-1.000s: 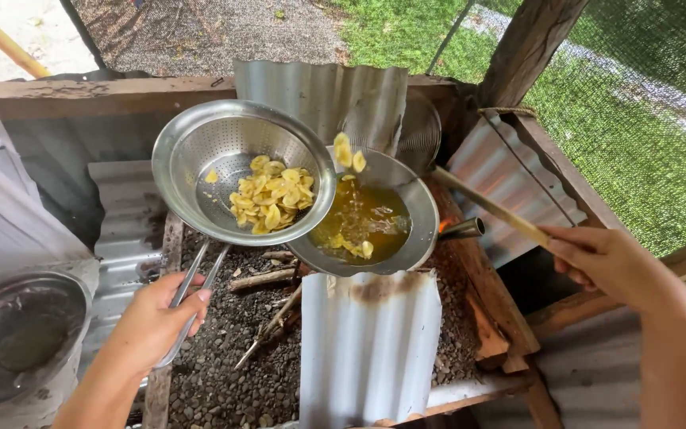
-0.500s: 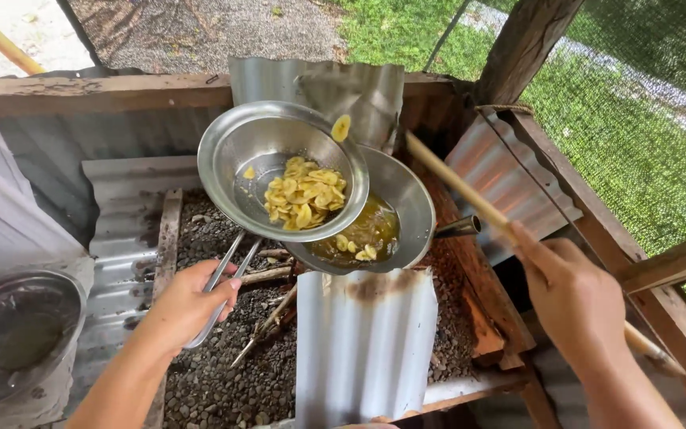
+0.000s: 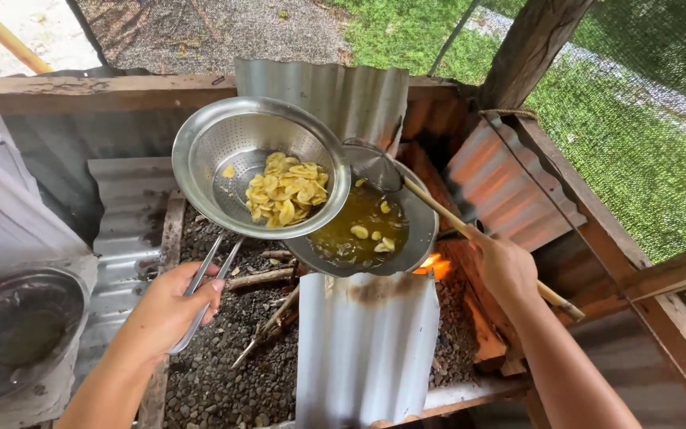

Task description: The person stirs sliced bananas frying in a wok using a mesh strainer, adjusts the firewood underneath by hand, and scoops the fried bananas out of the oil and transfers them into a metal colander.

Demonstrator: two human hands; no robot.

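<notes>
Now the round perforated steel strainer (image 3: 260,163) sits higher and further left than half a second ago, lifted off the dark shallow metal frying pan (image 3: 418,238) so that only its right rim overlaps the pan's edge; the left hand (image 3: 170,306) has its fingers wrapped tight about the strainer's twin wire handle, low and to the left of the bowl. That lift suggests the batch is being drained rather than scooped; the strainer holds a loose heap of pale yellow fried slices (image 3: 286,195), gathered at its lower right, with one stray slice on the far wall. In the pan lies amber oil with only a few slices afloat near its right side. The right hand (image 3: 506,266) has closed round a long pale wooden stick (image 3: 446,218), whose far end carries a metal skimmer resting at the pan's back edge; earlier that hand was further right and lower. A small orange flame (image 3: 436,266) shows beneath the pan, beside grey gravel and ash (image 3: 224,365). At far left a dull empty steel bowl (image 3: 13,334) rests on corrugated sheet metal (image 3: 367,349).
</notes>
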